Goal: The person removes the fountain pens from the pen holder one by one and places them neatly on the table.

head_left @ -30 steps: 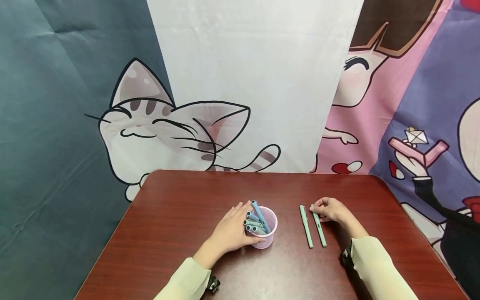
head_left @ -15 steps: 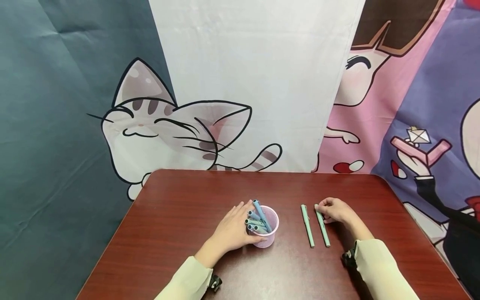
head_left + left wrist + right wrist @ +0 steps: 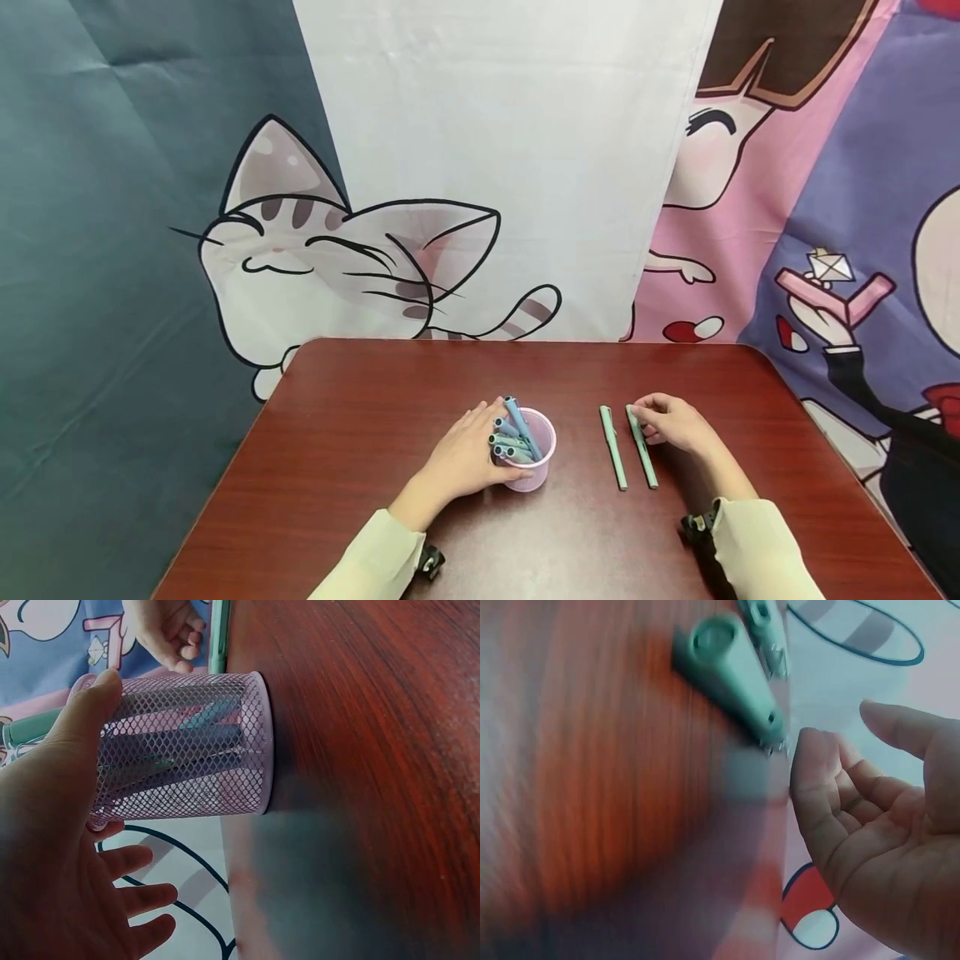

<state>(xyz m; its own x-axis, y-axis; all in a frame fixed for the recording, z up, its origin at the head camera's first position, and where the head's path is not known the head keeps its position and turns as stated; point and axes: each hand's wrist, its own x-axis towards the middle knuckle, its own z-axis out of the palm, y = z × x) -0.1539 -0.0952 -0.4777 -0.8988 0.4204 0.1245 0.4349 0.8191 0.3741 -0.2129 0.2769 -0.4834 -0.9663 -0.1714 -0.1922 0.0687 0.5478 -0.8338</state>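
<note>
A pink mesh pen cup [image 3: 534, 478] stands upright on the table, holding several blue and green pens [image 3: 519, 429] that lean toward its left side. My left hand [image 3: 457, 458] holds the cup from the left. In the left wrist view, the thumb [image 3: 88, 709] lies over the rim and the other fingers spread past the opposite side. To the right, two light green pens [image 3: 613, 450] lie almost parallel. My right hand [image 3: 678, 427] is beside the upper end of the right-hand green pen [image 3: 643, 454]. Its thumb and forefinger are apart with nothing between them in the right wrist view.
The reddish-brown wooden table [image 3: 375, 383] ends in front of a cartoon-printed cloth backdrop [image 3: 510, 150]. Each wrist carries a small black camera [image 3: 431, 563] near the pale sleeve cuff.
My right thumb and forefinger, earlier on the upper end of the right-hand green pen, have come off it. That pen has shifted slightly right. My left hand stays on the cup.
</note>
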